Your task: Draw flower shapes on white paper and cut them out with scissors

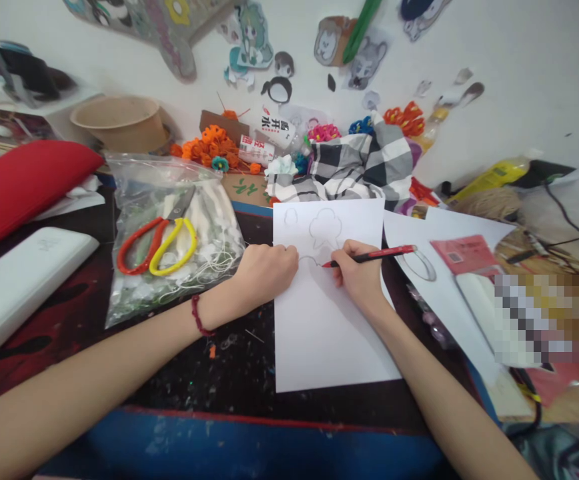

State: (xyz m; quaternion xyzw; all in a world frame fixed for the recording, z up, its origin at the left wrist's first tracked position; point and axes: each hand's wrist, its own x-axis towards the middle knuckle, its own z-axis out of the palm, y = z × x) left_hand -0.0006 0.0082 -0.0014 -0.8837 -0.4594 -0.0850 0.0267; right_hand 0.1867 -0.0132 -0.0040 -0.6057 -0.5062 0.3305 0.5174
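A sheet of white paper (329, 333) lies on the dark table mat, with faint pencil outlines near its top, one of them cloud-shaped. My right hand (359, 273) grips a red and black pencil (379, 254), its tip touching the paper beside a short curved line. At the sheet's left edge rests my left hand (269, 270), fingers curled under in a loose fist; whether anything is beneath them is hidden. A dark red bracelet (198, 317) circles the left wrist.
Left of the paper, scissors (157, 247) with red and yellow handles lie on a clear plastic bag (209, 190). A white box (29, 287) and red case (34, 187) sit farther left. Behind are orange flowers (209, 143) and checkered cloth (354, 160). More papers (449, 307) lie right.
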